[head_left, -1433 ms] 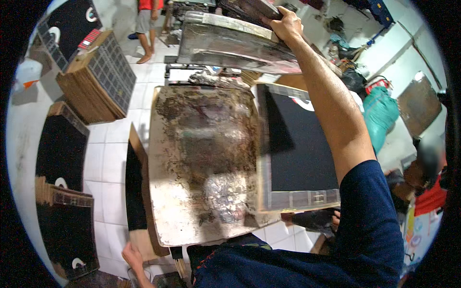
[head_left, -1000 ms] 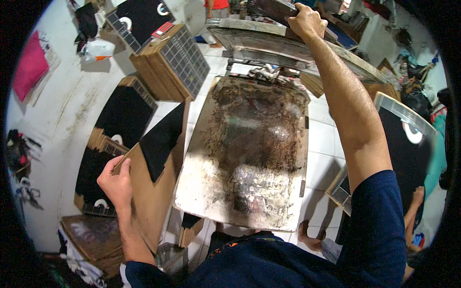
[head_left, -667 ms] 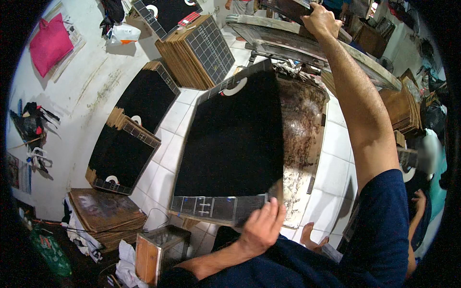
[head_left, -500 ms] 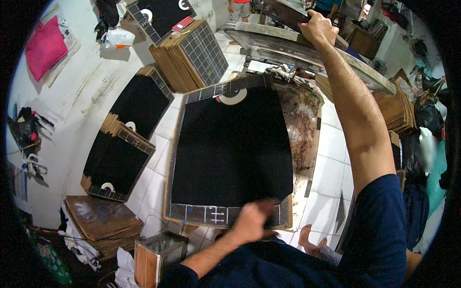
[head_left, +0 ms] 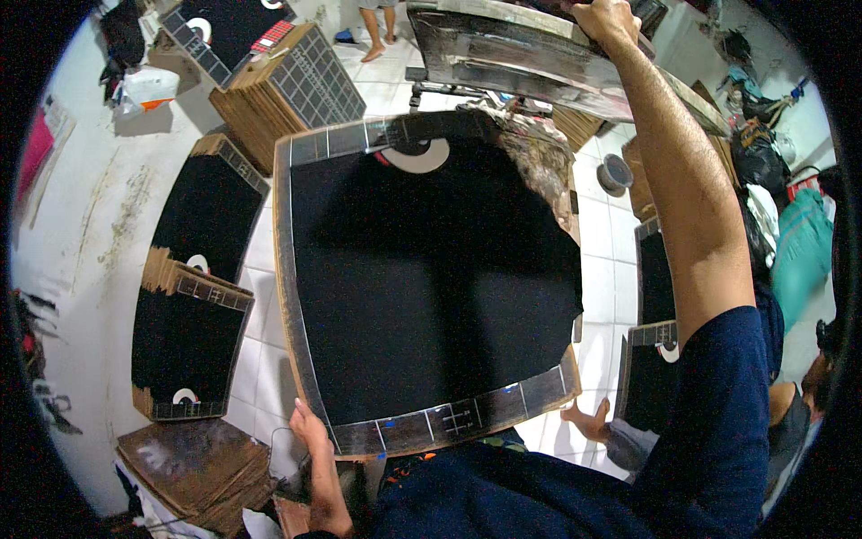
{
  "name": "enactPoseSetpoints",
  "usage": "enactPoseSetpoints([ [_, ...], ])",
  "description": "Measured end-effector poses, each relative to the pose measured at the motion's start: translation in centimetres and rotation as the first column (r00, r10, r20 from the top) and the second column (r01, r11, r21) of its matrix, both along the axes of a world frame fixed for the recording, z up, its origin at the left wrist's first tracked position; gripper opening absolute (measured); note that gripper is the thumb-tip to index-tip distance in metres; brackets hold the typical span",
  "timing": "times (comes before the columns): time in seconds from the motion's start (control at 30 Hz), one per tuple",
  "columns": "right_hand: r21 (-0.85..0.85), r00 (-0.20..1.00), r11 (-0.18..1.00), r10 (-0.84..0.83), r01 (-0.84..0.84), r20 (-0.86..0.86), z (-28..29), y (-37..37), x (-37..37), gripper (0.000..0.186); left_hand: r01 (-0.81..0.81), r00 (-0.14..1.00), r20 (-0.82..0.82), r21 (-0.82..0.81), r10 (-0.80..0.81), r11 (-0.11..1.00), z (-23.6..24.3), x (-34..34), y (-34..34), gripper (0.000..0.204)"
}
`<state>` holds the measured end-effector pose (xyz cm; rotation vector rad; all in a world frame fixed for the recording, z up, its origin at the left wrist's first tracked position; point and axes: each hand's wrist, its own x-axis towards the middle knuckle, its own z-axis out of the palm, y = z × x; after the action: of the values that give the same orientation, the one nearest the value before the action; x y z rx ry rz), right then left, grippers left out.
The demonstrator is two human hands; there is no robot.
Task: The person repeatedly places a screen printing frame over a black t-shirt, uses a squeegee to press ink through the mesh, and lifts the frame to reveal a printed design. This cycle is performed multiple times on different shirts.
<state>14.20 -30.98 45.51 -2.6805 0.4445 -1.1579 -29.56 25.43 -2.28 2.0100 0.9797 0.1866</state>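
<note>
A large flat board with a dark, line-marked border is in front of me, slightly turned. Black fabric covers most of it, bearing a white half-ring print near the far edge. My left hand is closed on the board's near left corner, fingers partly hidden beneath. Overhead at the far right, my right hand grips the upper edge of a raised, stained frame. The stained table top shows beyond the board's far right side.
Stacked boards with black fabric stand at left and right. A thick board stack is at the far left, a brown board stack at near left. A grey bucket sits on white floor tiles. Other people's legs show at the back.
My left hand has gone from the board's near edge to its near left corner and taken hold. The board has shifted left and turned over the table. My right hand still holds the frame up.
</note>
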Motion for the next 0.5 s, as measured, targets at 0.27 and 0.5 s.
enactPoseSetpoints([
  [0.27, 0.005, 0.999, 0.999, -0.040, 0.040, 0.020, 0.3, 1.0, -0.7, 0.036, 0.222, 0.972, 0.080, -0.033, -0.219, 0.974, -3.2, 7.3, -3.7, 0.053],
  [0.5, 0.042, 0.996, 0.998, -0.032, 0.035, -0.084, 1.0, 0.3, -0.5, 0.041, 0.687, 0.726, -0.199, 0.177, -0.658, 0.705, 1.8, 8.2, -0.6, 0.089],
])
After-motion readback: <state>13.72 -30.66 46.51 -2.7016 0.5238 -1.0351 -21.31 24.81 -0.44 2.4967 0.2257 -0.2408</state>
